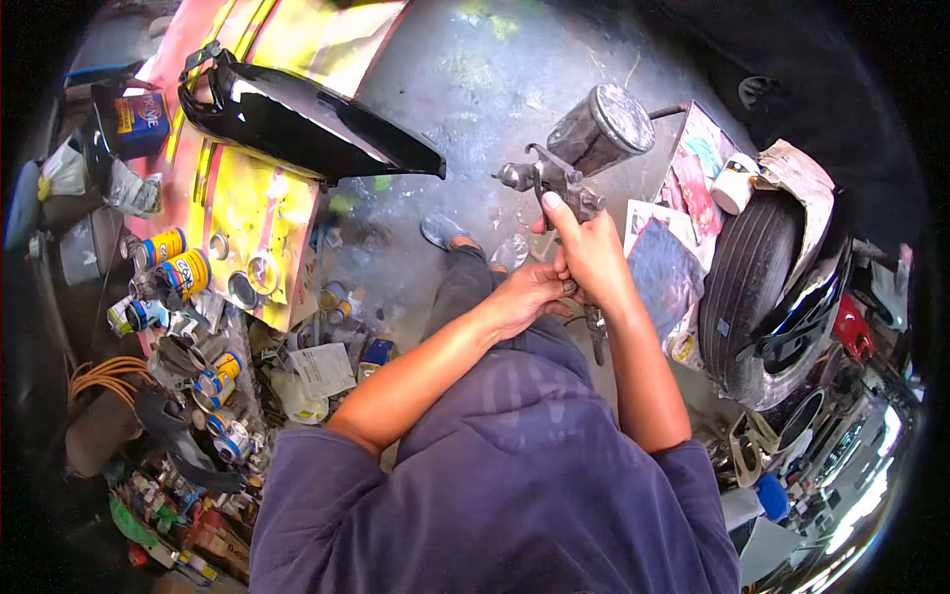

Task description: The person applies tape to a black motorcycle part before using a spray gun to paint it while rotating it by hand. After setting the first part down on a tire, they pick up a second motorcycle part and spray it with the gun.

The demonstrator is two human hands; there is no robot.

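My right hand (596, 249) is wrapped around the handle of a spray gun (561, 176), thumb up along its back. A grey metal paint cup (601, 127) with a lid sits on the gun, tilted to the right. Its nozzle points left. My left hand (531, 299) is closed, its fingertips pinching a small round fitting (569, 286) at the lower end of the gun's handle. Part of the handle is hidden by my fingers. Left of the gun, a glossy black curved panel (297, 117) rests over a paint-stained yellow and pink surface (237, 183).
Paint cans (185, 272) and open tins stand along the left. A tyre (749, 287) with a white container (734, 184) above it is at the right, beside masking paper (668, 272). Cluttered bottles and tools lie lower left. The grey floor (465, 89) stretches ahead.
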